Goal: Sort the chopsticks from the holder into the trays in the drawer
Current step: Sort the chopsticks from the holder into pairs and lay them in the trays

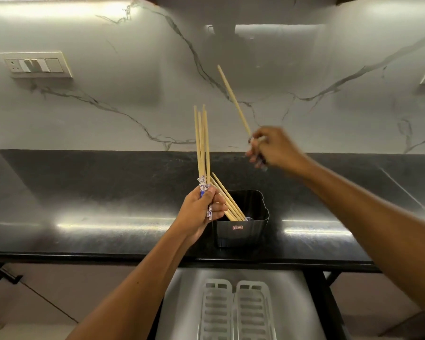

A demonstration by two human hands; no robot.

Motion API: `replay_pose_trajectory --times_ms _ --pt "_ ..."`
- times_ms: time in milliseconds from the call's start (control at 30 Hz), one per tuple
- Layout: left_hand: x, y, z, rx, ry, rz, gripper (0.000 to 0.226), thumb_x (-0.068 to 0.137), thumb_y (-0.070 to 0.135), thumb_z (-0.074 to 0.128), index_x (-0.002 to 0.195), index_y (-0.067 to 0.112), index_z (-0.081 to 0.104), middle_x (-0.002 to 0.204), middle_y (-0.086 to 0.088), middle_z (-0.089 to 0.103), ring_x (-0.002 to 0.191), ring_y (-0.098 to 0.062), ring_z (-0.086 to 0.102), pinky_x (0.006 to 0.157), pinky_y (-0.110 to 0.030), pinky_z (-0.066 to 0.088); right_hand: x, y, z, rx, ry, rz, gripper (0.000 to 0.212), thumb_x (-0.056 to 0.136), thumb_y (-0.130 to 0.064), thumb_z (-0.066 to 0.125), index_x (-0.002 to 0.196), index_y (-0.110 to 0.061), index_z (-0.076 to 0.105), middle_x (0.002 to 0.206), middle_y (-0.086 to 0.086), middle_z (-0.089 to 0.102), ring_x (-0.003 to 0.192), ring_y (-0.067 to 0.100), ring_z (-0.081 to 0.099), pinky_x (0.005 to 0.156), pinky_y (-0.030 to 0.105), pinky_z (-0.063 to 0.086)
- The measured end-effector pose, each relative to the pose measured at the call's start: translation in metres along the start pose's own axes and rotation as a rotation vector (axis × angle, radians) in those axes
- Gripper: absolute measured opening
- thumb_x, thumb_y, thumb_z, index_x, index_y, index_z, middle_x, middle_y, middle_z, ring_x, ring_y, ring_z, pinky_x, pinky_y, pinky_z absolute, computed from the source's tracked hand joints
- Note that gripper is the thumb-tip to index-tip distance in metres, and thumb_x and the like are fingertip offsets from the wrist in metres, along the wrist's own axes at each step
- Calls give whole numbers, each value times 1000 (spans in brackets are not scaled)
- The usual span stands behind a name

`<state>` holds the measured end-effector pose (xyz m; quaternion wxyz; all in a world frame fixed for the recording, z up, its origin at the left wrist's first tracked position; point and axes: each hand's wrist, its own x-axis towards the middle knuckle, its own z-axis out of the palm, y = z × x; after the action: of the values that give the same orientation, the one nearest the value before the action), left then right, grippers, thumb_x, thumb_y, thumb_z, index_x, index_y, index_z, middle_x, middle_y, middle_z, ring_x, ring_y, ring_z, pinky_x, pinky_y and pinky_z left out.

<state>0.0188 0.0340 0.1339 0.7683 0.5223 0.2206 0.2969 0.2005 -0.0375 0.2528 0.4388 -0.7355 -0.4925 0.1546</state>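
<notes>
You see pale, matt wooden chopsticks [201, 143] with patterned paper wraps, a glossy black plastic holder [241, 227], a polished dark stone counter [108, 192], and pale slotted plastic trays [236, 312].

Holder [241, 217] on counter [108, 192], chopsticks [227, 200] in it; before it, drawer [182, 303] with two trays [236, 312] side by side.

Left arm: bare from the lower frame edge to the wrist, no sleeve in view.
Right arm: bare from the right frame edge to the wrist, no sleeve in view.
Left hand [199, 212]: bare, no ring, watch or band visible.
Right hand [272, 149]: bare, blurred; no glove or jewellery can be made out.
Wrists: both uncovered, nothing worn.
</notes>
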Motion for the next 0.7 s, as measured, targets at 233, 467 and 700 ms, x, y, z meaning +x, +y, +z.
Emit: replay_pose_trajectory --times_ms 233,467,700 --pt "8 -1 22 -75 -16 38 19 99 25 49 108 14 62 92 -6 73 87 -21 73 73 -36 61 -37 18 56 229 -145 164 10 91 -14 59 91 -15 69 83 5 70 78 18 70 68 28 60" --pt "5 -4 27 -35 -64 -3 17 98 25 50 110 18 61 85 -3 74 79 -23 74 66 -35 61 -42 16 59 51 -7 65 8 89 -12 63 94 -8 69 67 0 67 49 4 62 50 13 52" --pt "5 -8 21 113 -91 17 19 101 19 45 112 11 58 70 0 60 56 -7 52 51 -21 47 -29 6 47 163 -107 133 17 89 -18 62 102 -9 69 95 6 72 85 15 68 77 28 55"
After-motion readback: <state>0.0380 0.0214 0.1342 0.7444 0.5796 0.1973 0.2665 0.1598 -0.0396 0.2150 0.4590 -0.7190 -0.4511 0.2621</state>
